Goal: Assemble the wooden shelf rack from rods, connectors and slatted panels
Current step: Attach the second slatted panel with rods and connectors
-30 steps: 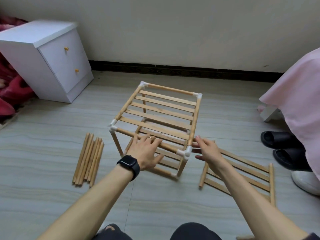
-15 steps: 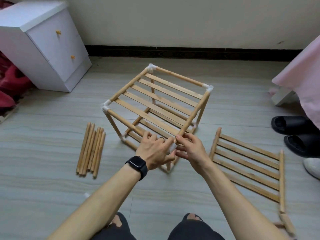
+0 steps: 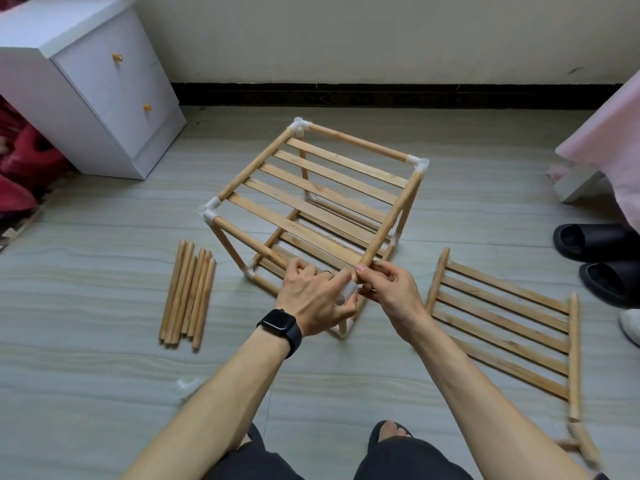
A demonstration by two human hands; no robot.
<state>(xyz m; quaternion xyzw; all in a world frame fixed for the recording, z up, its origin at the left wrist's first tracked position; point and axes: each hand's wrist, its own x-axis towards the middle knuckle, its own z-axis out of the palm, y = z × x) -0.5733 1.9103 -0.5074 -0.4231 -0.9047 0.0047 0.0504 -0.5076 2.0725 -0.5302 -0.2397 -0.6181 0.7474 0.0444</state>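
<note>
Rack: the rack (image 3: 356, 141) stands on the floor (image 3: 86, 393) mid-scene, a cube of rods with slats across the top and a second slatted level below.
Far corners: the three other top corners show white joints seated, so the near one looks like the last to close on this tier.
Near corner: the connector (image 3: 348, 289) sits between both hands, mostly covered by them.
Left hand: the left hand (image 3: 313, 299) curls its fingers over the near front rod with the thumb against the connector, probably bracing the frame.
Right hand: the right hand (image 3: 388, 292) pinches the near end of the side rod (image 3: 391, 221) between thumb and fingers, likely steering it into the socket.
Spare parts: a bundle of rods (image 3: 188, 292) lies left of the rack and a slatted panel (image 3: 574, 358) lies flat to its right. A loose joint (image 3: 187, 386) lies near the left forearm. All are within reach, seemingly for the next tier.
</note>
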